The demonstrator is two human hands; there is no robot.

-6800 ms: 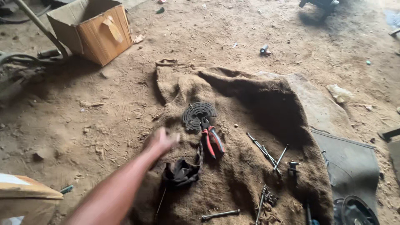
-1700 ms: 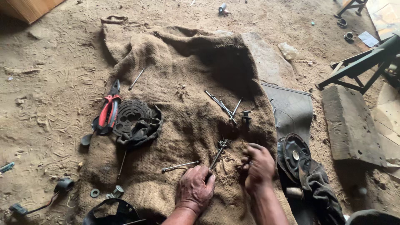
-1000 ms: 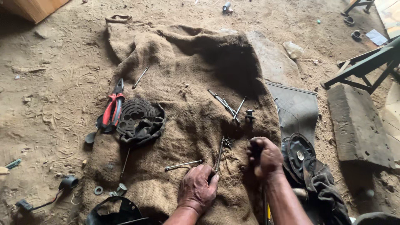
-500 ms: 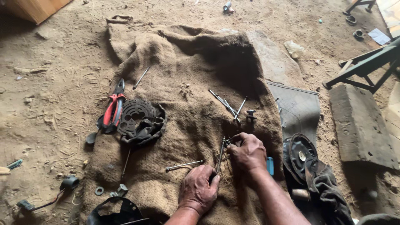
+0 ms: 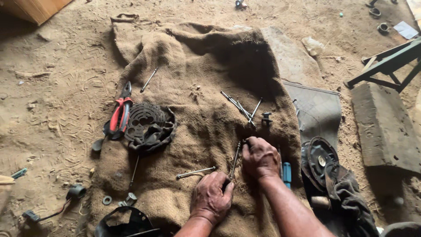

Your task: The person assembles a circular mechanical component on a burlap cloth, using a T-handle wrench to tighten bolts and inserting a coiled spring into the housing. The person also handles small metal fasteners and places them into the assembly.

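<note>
Metal rod between both hands.

Both forearms are extended forward from the lower edge of the view, bare. The left hand is held palm down, knuckles up, fingers curled under. The right hand is set just ahead of it, likewise palm down, fingers bent and closed.

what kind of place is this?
Probably an informal repair workshop on a bare dirt floor. A burlap sack is spread as a work mat, with red-handled pliers, long bolts and a round black grille on it.
</note>
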